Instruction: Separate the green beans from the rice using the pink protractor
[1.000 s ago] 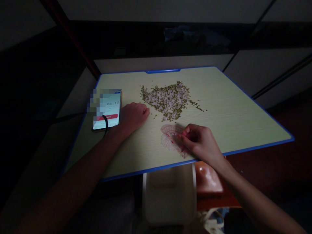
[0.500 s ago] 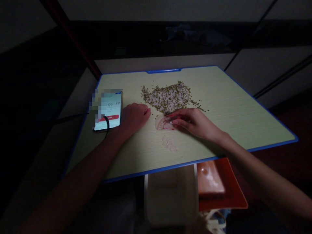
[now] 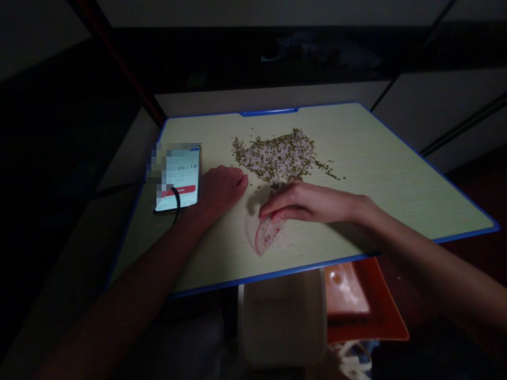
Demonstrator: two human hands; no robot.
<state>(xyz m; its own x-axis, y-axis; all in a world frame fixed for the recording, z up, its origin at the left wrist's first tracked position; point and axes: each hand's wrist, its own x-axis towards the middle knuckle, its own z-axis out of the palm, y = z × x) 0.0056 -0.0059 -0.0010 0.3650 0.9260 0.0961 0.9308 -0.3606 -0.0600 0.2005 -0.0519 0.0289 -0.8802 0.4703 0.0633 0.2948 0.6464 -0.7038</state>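
While the left hand (image 3: 222, 187) rests curled in a loose fist beside the phone (image 3: 186, 182) near the left edge of the tabletop (image 3: 400, 184), the right hand (image 3: 311, 201) pinches a clear protractor (image 3: 264, 235), tilted right by pale grains (image 3: 287, 241) near the front edge! Beyond both, the bigger mixed pile (image 3: 281, 155), pale and green, spreads toward the back edge.

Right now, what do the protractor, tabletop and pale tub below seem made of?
Protractor: probably smooth, clear plastic; it looks see-through, with reddish markings.
Tabletop: possibly wood-look laminate, fairly matt; fine grain lines run across it.
Pale tub: likely plastic, dull; rounded corners suggest moulding.
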